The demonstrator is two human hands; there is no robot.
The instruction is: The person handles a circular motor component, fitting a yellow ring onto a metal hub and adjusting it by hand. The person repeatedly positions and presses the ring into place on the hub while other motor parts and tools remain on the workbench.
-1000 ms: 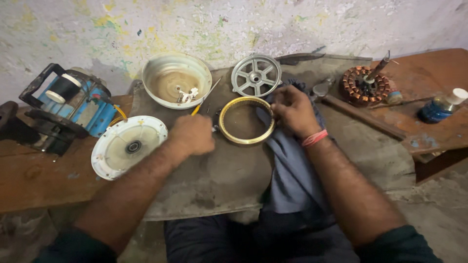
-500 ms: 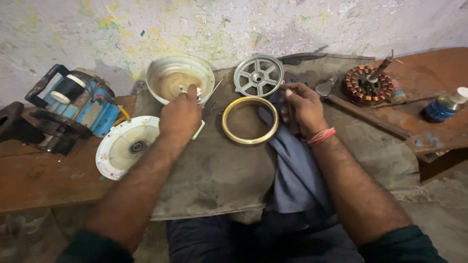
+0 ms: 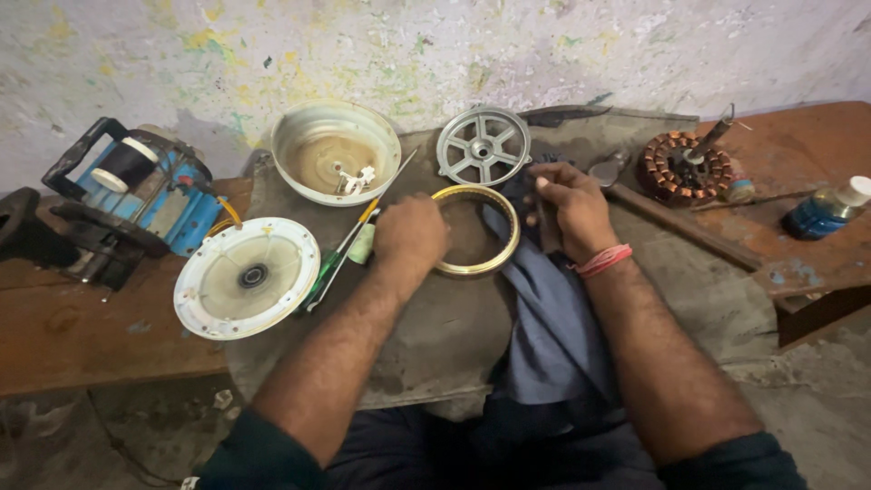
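the left hand [image 3: 410, 238] lies knuckles up on the left rim of a brass-coloured ring [image 3: 475, 230], fingers curled over that rim; how firmly it grips cannot be told. the ring lies flat on a grey mat [image 3: 435, 336] in the middle of the bench. the right hand [image 3: 567, 207] is loosely closed at the ring's right side, fingers bunched on a fold of blue-grey cloth [image 3: 549, 318] that runs down over the mat toward the lap; a red band sits on that wrist.

behind the left hand stands a round metal bowl-shaped cover [image 3: 336, 150], open side up; inside, on its brownish floor, lies a small white fitting with short wires. left of the ring lies a flat white disc cover [image 3: 247, 278] with a dark bearing at its centre. between that disc and the left hand lies a green-handled screwdriver [image 3: 340, 259]. a grey spoked wheel [image 3: 484, 145] lies just beyond the ring. well to the right rest a copper-wound stator [image 3: 685, 168] and a blue bottle with a white cap [image 3: 827, 209].
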